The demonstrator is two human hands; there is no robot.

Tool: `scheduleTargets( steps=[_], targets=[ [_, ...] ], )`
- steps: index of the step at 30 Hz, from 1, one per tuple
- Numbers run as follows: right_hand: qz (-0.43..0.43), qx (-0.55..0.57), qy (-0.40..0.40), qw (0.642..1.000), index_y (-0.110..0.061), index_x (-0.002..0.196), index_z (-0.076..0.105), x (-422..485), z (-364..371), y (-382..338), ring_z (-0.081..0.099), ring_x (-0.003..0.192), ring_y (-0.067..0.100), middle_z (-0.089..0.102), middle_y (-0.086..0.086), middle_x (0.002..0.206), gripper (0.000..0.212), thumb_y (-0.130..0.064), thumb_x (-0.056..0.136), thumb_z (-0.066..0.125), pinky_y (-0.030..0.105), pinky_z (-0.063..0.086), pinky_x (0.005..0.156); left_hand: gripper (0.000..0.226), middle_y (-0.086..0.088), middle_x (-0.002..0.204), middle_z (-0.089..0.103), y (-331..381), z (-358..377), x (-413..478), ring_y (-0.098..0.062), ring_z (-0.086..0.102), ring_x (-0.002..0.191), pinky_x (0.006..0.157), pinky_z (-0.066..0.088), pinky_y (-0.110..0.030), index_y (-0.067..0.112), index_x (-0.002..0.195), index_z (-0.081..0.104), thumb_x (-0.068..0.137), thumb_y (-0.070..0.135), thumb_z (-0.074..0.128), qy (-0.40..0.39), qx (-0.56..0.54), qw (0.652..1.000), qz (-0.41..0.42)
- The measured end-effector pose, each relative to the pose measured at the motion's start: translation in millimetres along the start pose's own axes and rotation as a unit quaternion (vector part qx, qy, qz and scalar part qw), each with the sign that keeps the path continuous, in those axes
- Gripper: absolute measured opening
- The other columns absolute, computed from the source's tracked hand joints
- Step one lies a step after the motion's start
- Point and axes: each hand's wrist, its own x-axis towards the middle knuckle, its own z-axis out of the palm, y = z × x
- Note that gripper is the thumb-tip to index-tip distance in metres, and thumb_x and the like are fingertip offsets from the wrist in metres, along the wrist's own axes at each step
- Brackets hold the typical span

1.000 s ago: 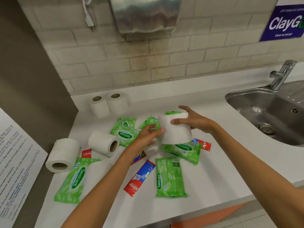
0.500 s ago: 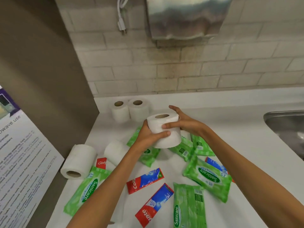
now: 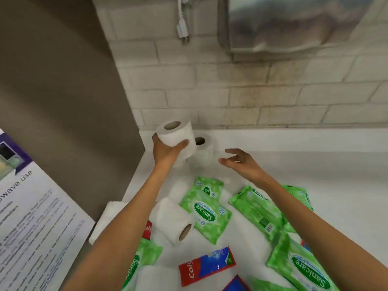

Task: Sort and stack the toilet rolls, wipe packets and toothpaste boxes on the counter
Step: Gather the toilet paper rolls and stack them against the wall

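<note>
Counter (image 3: 319,164): left fingers (image 3: 156,138) round roll (image 3: 178,134)

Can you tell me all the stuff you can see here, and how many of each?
toilet rolls: at least four, white; one lying mid-counter, held roll in the back corner, upright roll beside it, edge roll behind the left arm
wipe packets: at least six, green, scattered on the near half
toothpaste boxes: at least three, red and blue, near edge, some mostly hidden
counter: one, white
plug: one, white, hanging on the tiled wall
metal dispenser: one, silver, wall, upper right
notice: one, white and purple, far left
left hand: grips the held roll
right hand: open, holds nothing
</note>
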Motion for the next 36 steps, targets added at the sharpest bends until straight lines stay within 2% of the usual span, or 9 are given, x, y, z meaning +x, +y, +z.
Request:
scheduleTargets(
  steps=[3, 5, 11, 16, 24, 30, 33, 36],
  targets=[
    [-0.003, -0.014, 0.004, 1.000, -0.021, 0.127, 0.052, 9, 8, 5, 0.060, 0.106, 0.019, 0.065, 0.005, 0.106, 0.051, -0.041, 0.082, 0.066, 0.030, 0.045, 0.092, 0.095, -0.005, 0.135, 0.050, 3, -3, 26, -0.020, 0.052, 0.122, 0.096, 0.044, -0.027, 0.011, 0.136, 0.030, 0.061, 0.024, 0.086, 0.034, 0.004, 0.999, 0.013],
    [0.000, -0.019, -0.001, 1.000, -0.021, 0.125, 0.054, 17, 11, 9, 0.062, 0.104, 0.020, 0.066, 0.005, 0.102, 0.050, -0.041, 0.081, 0.066, 0.032, 0.046, 0.093, 0.095, -0.004, 0.137, 0.047, 0, -3, 43, -0.020, 0.048, 0.125, 0.099, 0.041, -0.026, 0.012, 0.138, 0.028, 0.063, 0.022, 0.085, 0.040, 0.000, 0.999, 0.019],
    [0.015, -0.028, -0.008, 0.999, -0.024, 0.120, 0.057, 34, 13, 22, 0.063, 0.101, 0.020, 0.067, 0.005, 0.099, 0.045, -0.042, 0.080, 0.067, 0.031, 0.046, 0.091, 0.093, -0.003, 0.141, 0.043, -4, 4, 66, -0.017, 0.042, 0.130, 0.091, 0.029, -0.013, 0.011, 0.140, 0.026, 0.066, 0.020, 0.083, 0.058, 0.025, 0.998, 0.024],
    [0.023, -0.034, -0.010, 0.999, -0.028, 0.116, 0.057, 41, 10, 34, 0.064, 0.101, 0.021, 0.068, 0.006, 0.102, 0.040, -0.043, 0.080, 0.067, 0.036, 0.047, 0.096, 0.097, -0.004, 0.141, 0.043, -18, 10, 77, -0.019, 0.042, 0.131, 0.097, 0.031, -0.018, 0.011, 0.140, 0.025, 0.063, 0.022, 0.084, 0.051, 0.028, 0.998, 0.024],
    [0.038, -0.018, -0.018, 0.999, -0.025, 0.119, 0.057, 40, 10, 47, 0.065, 0.100, 0.021, 0.068, 0.008, 0.104, 0.041, -0.039, 0.082, 0.067, 0.032, 0.046, 0.093, 0.094, -0.002, 0.138, 0.047, -32, 18, 80, -0.017, 0.046, 0.127, 0.097, 0.034, -0.017, 0.013, 0.137, 0.031, 0.061, 0.018, 0.086, 0.057, 0.016, 0.997, 0.051],
    [0.035, -0.013, -0.023, 0.999, -0.025, 0.120, 0.056, 39, 10, 48, 0.065, 0.099, 0.020, 0.068, 0.008, 0.104, 0.041, -0.039, 0.083, 0.066, 0.030, 0.046, 0.091, 0.099, -0.003, 0.141, 0.044, -39, 20, 83, -0.019, 0.044, 0.129, 0.105, 0.037, -0.026, 0.013, 0.140, 0.029, 0.059, 0.020, 0.086, 0.052, 0.025, 0.996, 0.061],
    [0.034, -0.011, -0.028, 0.999, -0.025, 0.121, 0.056, 37, 10, 47, 0.064, 0.099, 0.020, 0.068, 0.008, 0.104, 0.042, -0.039, 0.083, 0.065, 0.029, 0.044, 0.090, 0.107, -0.005, 0.146, 0.037, -40, 19, 83, -0.021, 0.039, 0.134, 0.111, 0.035, -0.035, 0.013, 0.144, 0.020, 0.060, 0.022, 0.086, 0.031, 0.037, 0.998, 0.050],
    [0.028, -0.013, -0.029, 0.999, -0.024, 0.122, 0.055, 36, 11, 44, 0.065, 0.099, 0.020, 0.068, 0.008, 0.105, 0.043, -0.039, 0.083, 0.065, 0.028, 0.044, 0.089, 0.124, -0.007, 0.154, 0.023, -39, 15, 78, -0.024, 0.027, 0.141, 0.116, 0.028, -0.039, 0.012, 0.149, 0.001, 0.061, 0.027, 0.086, -0.002, 0.055, 0.998, 0.016]
  ],
)
